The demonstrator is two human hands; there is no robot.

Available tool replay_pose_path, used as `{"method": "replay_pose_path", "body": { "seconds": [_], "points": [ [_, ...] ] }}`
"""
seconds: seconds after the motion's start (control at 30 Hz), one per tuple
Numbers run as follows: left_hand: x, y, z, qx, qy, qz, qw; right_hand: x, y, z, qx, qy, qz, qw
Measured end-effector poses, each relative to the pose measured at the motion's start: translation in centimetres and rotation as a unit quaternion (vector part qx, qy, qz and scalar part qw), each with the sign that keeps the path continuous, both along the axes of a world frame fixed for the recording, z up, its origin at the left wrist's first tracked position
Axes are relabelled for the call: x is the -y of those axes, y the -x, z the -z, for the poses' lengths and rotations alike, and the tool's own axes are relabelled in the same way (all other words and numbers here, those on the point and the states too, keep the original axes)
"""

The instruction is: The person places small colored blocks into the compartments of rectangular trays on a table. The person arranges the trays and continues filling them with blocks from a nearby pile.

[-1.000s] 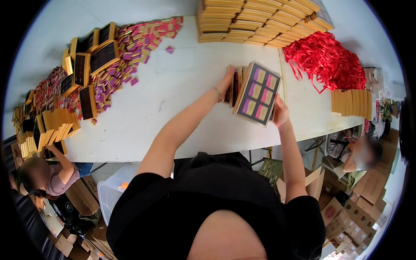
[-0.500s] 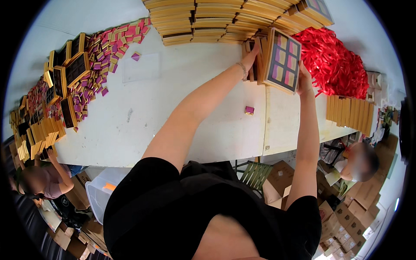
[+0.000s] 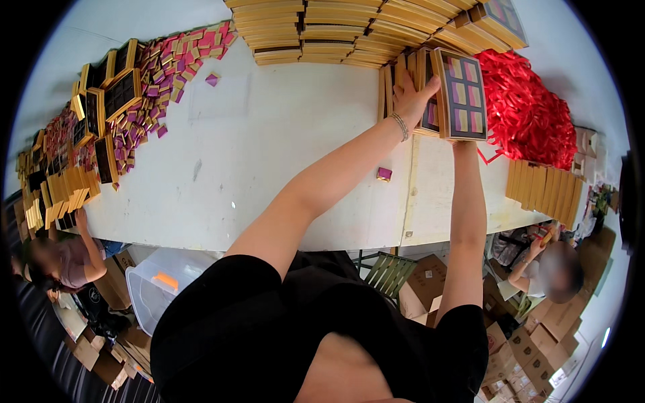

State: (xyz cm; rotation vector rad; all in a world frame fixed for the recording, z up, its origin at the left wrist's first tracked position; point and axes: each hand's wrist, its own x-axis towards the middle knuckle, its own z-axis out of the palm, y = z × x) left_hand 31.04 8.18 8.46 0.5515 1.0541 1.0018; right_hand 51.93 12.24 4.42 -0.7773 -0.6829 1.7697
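At the right of the table, my right hand (image 3: pixel 463 143) supports a gold-edged box (image 3: pixel 460 94) from its lower edge; most of its fingers are hidden behind it. Pink, purple and gold wrapped pieces show in the box's dark compartments. My left hand (image 3: pixel 412 101) rests against the upright boxes (image 3: pixel 426 114) just left of it, thumb spread from its stretched fingers. The thumb tip reaches close to the held box's left edge. Nearer to me, a single purple-and-gold wrapped piece (image 3: pixel 383 174) lies on the white table (image 3: pixel 302 121).
Stacked gold boxes (image 3: pixel 336 33) line the table's far edge. Red ribbons (image 3: pixel 527 111) heap at right, beside a row of gold boxes (image 3: pixel 544 188). Wrapped pieces (image 3: pixel 154 87) and dark open boxes (image 3: pixel 121 101) spread at left. Two people sit at lower left and right; a green chair (image 3: pixel 386 275) stands below.
The held box has shifted right and turned more upright. My left hand has moved right along the boxes, and my right hand has slid from the box's side to its lower edge.
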Motion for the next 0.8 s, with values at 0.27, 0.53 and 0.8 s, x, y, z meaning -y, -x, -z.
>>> {"method": "replay_pose_path", "body": {
  "seconds": [0.27, 0.53, 0.8],
  "points": [
    [-2.3, 5.4, 4.6, 0.167, 0.02, 0.088, 0.982, 0.1, 0.0, -6.4, -0.125, 0.0, -0.159, 0.979],
    [-3.1, 2.9, 0.7, 0.282, 0.042, 0.104, 0.953, -0.9, 2.7, -6.0, 0.106, 0.101, -0.049, 0.988],
    [-4.7, 1.8, 5.7, 0.268, 0.031, 0.127, 0.955, -2.9, 0.2, -2.7, 0.14, 0.033, -0.051, 0.988]
  ]
}}
